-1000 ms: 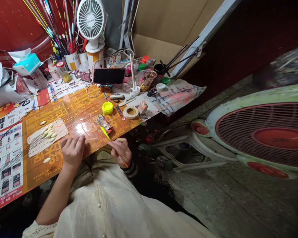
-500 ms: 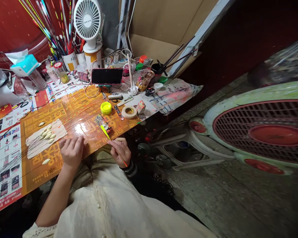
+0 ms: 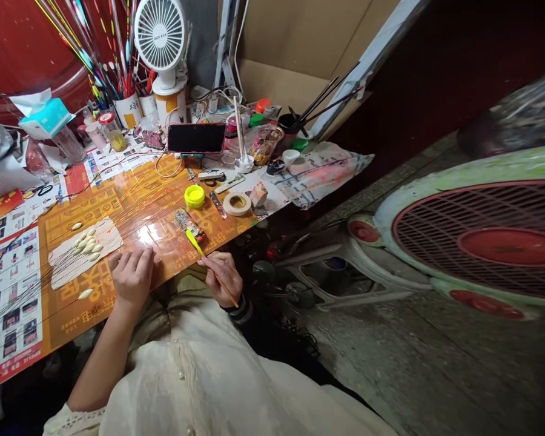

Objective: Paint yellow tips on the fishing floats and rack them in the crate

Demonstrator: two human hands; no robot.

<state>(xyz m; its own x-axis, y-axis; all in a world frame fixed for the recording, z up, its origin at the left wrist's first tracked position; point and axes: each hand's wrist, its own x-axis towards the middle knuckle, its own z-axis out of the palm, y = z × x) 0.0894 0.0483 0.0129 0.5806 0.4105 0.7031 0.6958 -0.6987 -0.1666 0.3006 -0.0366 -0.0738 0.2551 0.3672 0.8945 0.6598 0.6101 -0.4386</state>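
Observation:
My right hand (image 3: pixel 222 275) sits at the near edge of the orange table (image 3: pixel 72 309), pinched on a thin brush-like stick whose yellow-green tip (image 3: pixel 193 240) points up-left. A paint-smeared block (image 3: pixel 189 223) lies just beyond that tip. My left hand (image 3: pixel 132 275) rests on the table with its fingers curled on a thin rod I can barely make out. To its left, several pale oval floats on thin wires (image 3: pixel 85 243) lie on a cloth (image 3: pixel 68 266).
A yellow lid (image 3: pixel 194 196), a tape roll (image 3: pixel 237 204) and a phone on a stand (image 3: pixel 196 138) stand further back. Cups of coloured rods (image 3: pixel 128 109) and a small white fan (image 3: pixel 160 36) line the wall. A large floor fan (image 3: pixel 476 236) fills the right.
The view shifted slightly. My right hand tilted the stick a little, its yellow-green tip rising toward the paint-smeared block. My left hand stayed in place.

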